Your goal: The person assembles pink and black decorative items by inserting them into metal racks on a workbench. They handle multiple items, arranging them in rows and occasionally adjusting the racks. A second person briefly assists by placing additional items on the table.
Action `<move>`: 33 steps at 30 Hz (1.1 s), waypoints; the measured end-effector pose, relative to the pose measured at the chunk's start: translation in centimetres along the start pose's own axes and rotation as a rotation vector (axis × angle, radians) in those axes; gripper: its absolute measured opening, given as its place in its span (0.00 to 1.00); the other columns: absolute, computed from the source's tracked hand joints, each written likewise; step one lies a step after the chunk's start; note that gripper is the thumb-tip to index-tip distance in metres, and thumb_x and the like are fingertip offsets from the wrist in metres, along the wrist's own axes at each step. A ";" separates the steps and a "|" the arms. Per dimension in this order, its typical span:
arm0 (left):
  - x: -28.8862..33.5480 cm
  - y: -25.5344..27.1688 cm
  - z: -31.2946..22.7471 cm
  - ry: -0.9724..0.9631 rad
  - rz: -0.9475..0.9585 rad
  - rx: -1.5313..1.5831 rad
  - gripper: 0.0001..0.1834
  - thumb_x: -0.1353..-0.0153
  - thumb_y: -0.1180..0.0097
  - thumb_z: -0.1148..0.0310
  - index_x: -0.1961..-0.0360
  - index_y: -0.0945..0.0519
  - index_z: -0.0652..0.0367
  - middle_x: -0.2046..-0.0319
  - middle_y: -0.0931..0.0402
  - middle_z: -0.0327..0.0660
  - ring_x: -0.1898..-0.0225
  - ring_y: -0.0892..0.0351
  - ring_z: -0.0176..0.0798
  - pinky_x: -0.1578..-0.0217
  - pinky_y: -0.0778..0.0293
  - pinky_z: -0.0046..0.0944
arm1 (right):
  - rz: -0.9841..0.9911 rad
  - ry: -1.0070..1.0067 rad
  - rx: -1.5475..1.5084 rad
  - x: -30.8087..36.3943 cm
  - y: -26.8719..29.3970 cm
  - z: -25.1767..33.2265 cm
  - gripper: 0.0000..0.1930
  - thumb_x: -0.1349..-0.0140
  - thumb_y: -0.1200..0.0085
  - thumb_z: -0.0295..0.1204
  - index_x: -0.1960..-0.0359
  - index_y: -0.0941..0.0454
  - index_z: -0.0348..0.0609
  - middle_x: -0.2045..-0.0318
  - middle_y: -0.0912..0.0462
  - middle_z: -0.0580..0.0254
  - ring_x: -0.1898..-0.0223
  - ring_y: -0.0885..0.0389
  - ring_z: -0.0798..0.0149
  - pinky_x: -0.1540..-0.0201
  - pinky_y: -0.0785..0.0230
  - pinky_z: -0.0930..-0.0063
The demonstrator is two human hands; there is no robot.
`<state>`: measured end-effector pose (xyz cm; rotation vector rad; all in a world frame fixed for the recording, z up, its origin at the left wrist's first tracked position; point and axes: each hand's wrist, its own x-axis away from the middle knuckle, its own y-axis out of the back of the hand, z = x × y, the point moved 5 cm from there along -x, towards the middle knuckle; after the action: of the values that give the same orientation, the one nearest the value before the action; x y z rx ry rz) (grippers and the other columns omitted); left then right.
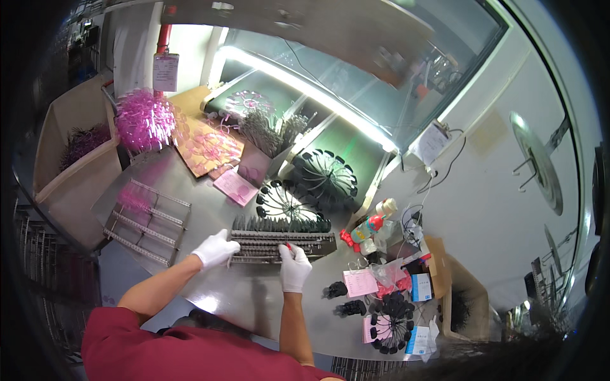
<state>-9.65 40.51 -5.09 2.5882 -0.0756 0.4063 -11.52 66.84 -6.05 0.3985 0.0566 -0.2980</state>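
Both of my hands wear white gloves. A metal rack (273, 243) with several parallel toothed bars lies in front of me, a row of dark upright pieces (279, 224) along its far side. My left hand (216, 249) is closed at the rack's left end and seems to grip its edge. Over the near bars, right of the middle, my right hand (295, 269) pinches a small red thing (288, 246); most of it is hidden by the fingers. Just beyond the rack lies a round fan of black-tipped wire pieces (287, 200).
An empty metal frame (149, 221) rests on the table's left. Behind it are a pink bundle (145, 120) and a tan bin (79, 159). A second black fan (325, 176) lies under the lamp (311, 89). Bottles (368, 227), pink slips (360, 282) and blue-white packets (420, 287) stand right.
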 end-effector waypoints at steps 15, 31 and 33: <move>1.7 0.3 -1.1 -0.059 0.168 0.028 0.41 0.35 0.50 0.44 0.32 0.26 0.67 0.38 0.20 0.65 0.38 0.18 0.66 0.36 0.26 0.55 | -0.426 0.424 0.684 3.7 -2.9 2.5 0.12 0.26 0.41 0.34 0.56 0.10 0.39 0.61 0.09 0.46 0.60 0.11 0.47 0.55 0.19 0.55; 1.7 -0.3 -1.9 0.061 0.133 -0.026 0.37 0.38 0.44 0.48 0.40 0.25 0.72 0.65 0.12 0.56 0.71 0.10 0.52 0.69 0.15 0.49 | -0.218 0.216 0.793 2.3 -2.7 -3.2 0.18 0.24 0.48 0.41 0.49 0.14 0.39 0.61 0.10 0.42 0.61 0.11 0.41 0.59 0.20 0.48; 0.3 -1.7 -0.2 0.060 0.080 0.202 0.33 0.41 0.39 0.55 0.43 0.23 0.73 0.57 0.15 0.59 0.65 0.10 0.48 0.67 0.12 0.47 | -0.115 0.018 0.631 3.3 -2.7 -3.3 0.24 0.25 0.44 0.43 0.39 0.17 0.37 0.60 0.09 0.44 0.61 0.12 0.39 0.54 0.20 0.48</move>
<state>-9.24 42.07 -5.68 2.7754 -0.1239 0.5456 -9.17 64.84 -10.45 1.0266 0.0007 -0.4244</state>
